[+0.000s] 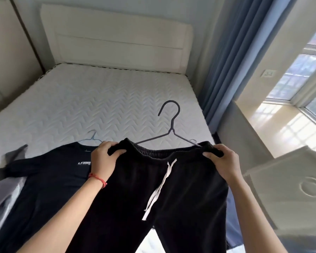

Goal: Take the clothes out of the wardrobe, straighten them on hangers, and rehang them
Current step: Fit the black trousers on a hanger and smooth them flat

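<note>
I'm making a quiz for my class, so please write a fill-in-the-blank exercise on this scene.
1. Both hands, left and right, grip the waistband of the black drawstring ____.
2. Its drawstring is ____ in colour.
3. The black printed T-shirt lies on the ____.

Answers: trousers; white; bed

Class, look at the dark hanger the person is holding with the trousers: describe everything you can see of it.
The dark hanger is thin, dark grey, apparently coated wire or plastic. Its open hook curls up and to the left, over the mattress. Two sloping arms run down into the elastic waistband of the black trousers, hiding their ends. The left hand and right hand grip the waistband at each end, holding everything up.
</note>
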Action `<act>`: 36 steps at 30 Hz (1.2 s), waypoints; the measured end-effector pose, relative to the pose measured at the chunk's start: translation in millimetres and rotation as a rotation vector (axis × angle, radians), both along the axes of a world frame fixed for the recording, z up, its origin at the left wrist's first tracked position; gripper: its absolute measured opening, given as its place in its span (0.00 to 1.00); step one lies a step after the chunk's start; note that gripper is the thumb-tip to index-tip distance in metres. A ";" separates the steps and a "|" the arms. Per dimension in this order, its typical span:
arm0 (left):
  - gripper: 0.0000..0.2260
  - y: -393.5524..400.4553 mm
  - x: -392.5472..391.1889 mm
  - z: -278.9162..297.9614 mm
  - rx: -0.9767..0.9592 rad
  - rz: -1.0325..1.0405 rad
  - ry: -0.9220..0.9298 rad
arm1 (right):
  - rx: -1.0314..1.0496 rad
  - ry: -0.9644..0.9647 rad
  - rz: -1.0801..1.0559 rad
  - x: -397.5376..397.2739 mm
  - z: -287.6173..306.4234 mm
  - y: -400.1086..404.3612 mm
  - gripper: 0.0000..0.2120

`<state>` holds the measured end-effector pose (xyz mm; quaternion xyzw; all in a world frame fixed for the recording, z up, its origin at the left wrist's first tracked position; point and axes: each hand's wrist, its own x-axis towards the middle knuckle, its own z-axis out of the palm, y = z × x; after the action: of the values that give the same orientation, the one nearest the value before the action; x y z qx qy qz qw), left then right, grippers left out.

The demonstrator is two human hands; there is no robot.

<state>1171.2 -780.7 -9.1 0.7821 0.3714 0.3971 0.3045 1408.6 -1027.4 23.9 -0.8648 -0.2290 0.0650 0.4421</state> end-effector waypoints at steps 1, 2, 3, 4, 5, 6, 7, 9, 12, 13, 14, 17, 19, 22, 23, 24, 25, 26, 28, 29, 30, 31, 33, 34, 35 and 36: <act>0.11 4.4 7.4 -0.9 0.003 0.007 0.010 | 0.001 0.000 0.010 9.0 -4.9 6.1 0.09; 0.11 9.7 14.4 -2.5 0.009 0.014 0.023 | 0.004 0.004 0.017 17.1 -9.6 12.8 0.09; 0.11 16.1 21.5 -4.2 0.012 0.021 0.036 | 0.005 0.011 0.019 24.8 -14.1 20.0 0.09; 0.12 23.1 28.0 -6.0 0.011 0.026 0.048 | 0.005 0.018 0.018 31.9 -18.5 27.5 0.09; 0.12 31.0 34.6 -8.2 0.011 0.031 0.060 | 0.006 0.021 0.015 38.9 -22.8 35.5 0.09; 0.12 39.9 41.2 -10.8 0.014 0.035 0.067 | 0.007 0.021 0.013 45.6 -26.7 43.8 0.10; 0.12 49.3 47.8 -13.4 0.015 0.038 0.070 | 0.008 0.019 0.010 51.4 -30.0 52.8 0.10; 0.11 69.4 60.6 -19.3 0.006 0.037 0.073 | 0.007 0.003 0.009 61.5 -35.9 71.5 0.09; 0.11 103.1 80.0 -31.3 -0.006 0.029 0.087 | -0.004 -0.031 0.012 75.3 -46.1 101.2 0.11; 0.11 114.7 86.5 -35.3 -0.009 0.031 0.099 | -0.008 -0.038 0.013 80.3 -49.5 111.4 0.11; 0.11 125.8 92.6 -39.1 -0.012 0.036 0.107 | -0.018 -0.049 0.019 85.7 -52.9 121.5 0.12; 0.11 157.8 112.4 -49.0 0.005 0.043 0.114 | -0.053 -0.081 0.031 104.5 -63.4 151.1 0.11; 0.11 176.7 126.2 -57.3 0.033 0.038 0.111 | -0.060 -0.088 0.033 118.4 -73.1 169.8 0.11; 0.11 201.6 147.7 -81.6 0.039 0.023 0.129 | -0.080 -0.070 0.039 140.0 -98.1 195.3 0.11; 0.11 208.7 154.7 -93.3 0.029 0.020 0.147 | -0.095 -0.058 0.044 146.9 -109.6 202.7 0.10; 0.12 215.6 161.3 -106.6 0.018 0.015 0.170 | -0.116 -0.045 0.051 153.5 -123.3 209.3 0.10; 0.12 221.9 167.4 -121.5 0.006 0.011 0.195 | -0.145 -0.033 0.062 159.9 -138.3 215.5 0.10; 0.11 227.5 173.0 -137.7 -0.006 0.008 0.225 | -0.178 -0.024 0.074 165.9 -154.3 221.1 0.10; 0.10 237.0 183.1 -172.3 -0.027 -0.006 0.295 | -0.241 -0.016 0.095 178.0 -188.5 231.0 0.11; 0.10 240.9 187.5 -189.6 -0.033 -0.013 0.331 | -0.262 -0.014 0.106 183.6 -205.7 235.1 0.11; 0.10 244.8 192.2 -206.7 -0.036 -0.018 0.365 | -0.278 -0.015 0.117 189.1 -223.2 239.1 0.11; 0.10 248.4 196.7 -223.1 -0.037 -0.020 0.395 | -0.294 -0.019 0.127 194.2 -240.6 243.2 0.11; 0.11 255.0 205.8 -251.8 -0.044 -0.018 0.438 | -0.325 -0.026 0.133 203.4 -273.2 251.7 0.11; 0.12 258.4 210.2 -264.9 -0.042 -0.014 0.453 | -0.335 -0.027 0.133 207.4 -288.5 255.8 0.11; 0.12 262.0 214.9 -277.2 -0.038 -0.007 0.466 | -0.343 -0.029 0.133 211.4 -302.8 260.1 0.12; 0.12 266.1 219.8 -288.9 -0.030 0.000 0.478 | -0.349 -0.034 0.130 215.5 -316.6 264.4 0.12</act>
<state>1391.0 -514.5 -298.0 0.8492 0.4389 0.1950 0.2194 1624.1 -763.0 -292.6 -0.9127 -0.2770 0.1176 0.2764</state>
